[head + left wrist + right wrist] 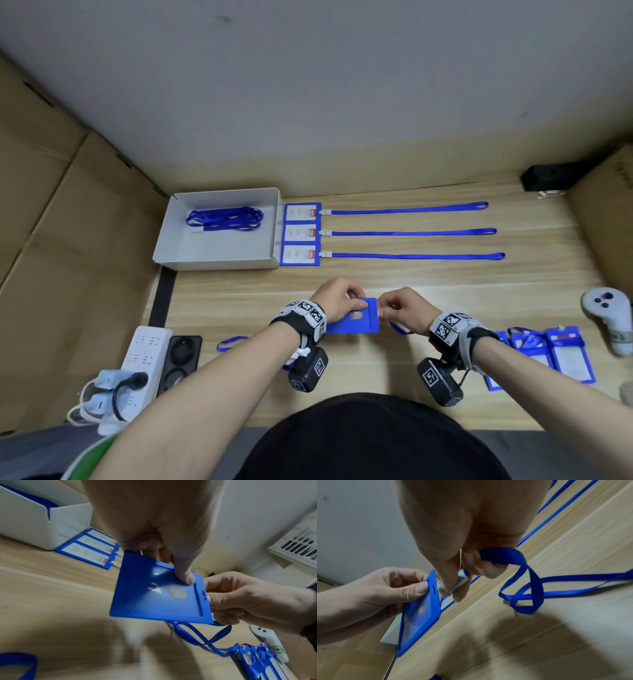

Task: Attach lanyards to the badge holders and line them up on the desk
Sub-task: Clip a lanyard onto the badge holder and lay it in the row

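A blue badge holder [356, 317] [159, 595] [419, 615] is held above the desk's middle, back side up. My left hand [337, 301] [373, 592] pinches it near its slotted edge, thumb [184, 573] on top. My right hand [404, 308] [248, 601] pinches the grey plastic clip [460, 584] of a blue lanyard [527, 588] right at the holder's slot [433, 587]. The lanyard's strap [202, 638] trails to the desk on the right. Three finished badges [299, 233] with straight lanyards [411, 233] lie in a row at the back.
A white tray [219, 253] with spare lanyards [224, 218] stands back left. Several loose badge holders [561, 356] lie at the right beside a white controller [608, 315]. A power strip [140, 359] sits front left; a lanyard loop [231, 342] lies by my left forearm. Cardboard flanks both sides.
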Motion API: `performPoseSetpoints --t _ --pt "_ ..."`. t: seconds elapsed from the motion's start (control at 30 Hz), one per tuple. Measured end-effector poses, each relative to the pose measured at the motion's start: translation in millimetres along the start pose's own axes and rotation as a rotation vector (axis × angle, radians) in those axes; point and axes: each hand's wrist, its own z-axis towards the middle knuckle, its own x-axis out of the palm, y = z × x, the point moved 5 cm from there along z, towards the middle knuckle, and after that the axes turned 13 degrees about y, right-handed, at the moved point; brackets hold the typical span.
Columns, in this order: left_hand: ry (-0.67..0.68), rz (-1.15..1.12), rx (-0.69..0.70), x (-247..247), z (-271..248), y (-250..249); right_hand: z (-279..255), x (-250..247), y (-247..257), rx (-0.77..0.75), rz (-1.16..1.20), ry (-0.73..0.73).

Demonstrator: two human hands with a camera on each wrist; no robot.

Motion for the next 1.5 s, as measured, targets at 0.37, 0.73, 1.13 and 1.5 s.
performPoseSetpoints --t 0.37,0.73,1.13,1.5 --pt "-0.003 -0.063 0.018 7 -17 -8 -11 5 4 0.029 0.033 -0.031" --pt "-0.108 0.107 -0.116 -9 -33 7 -14 14 23 0.094 0.122 0.110" --pt "-0.181 0.155 -0.216 -37 -49 26 23 40 52 0.050 0.215 0.077" --pt "-0.274 0.119 -0.178 -57 -45 62 79 36 51 0.126 0.280 -0.069"
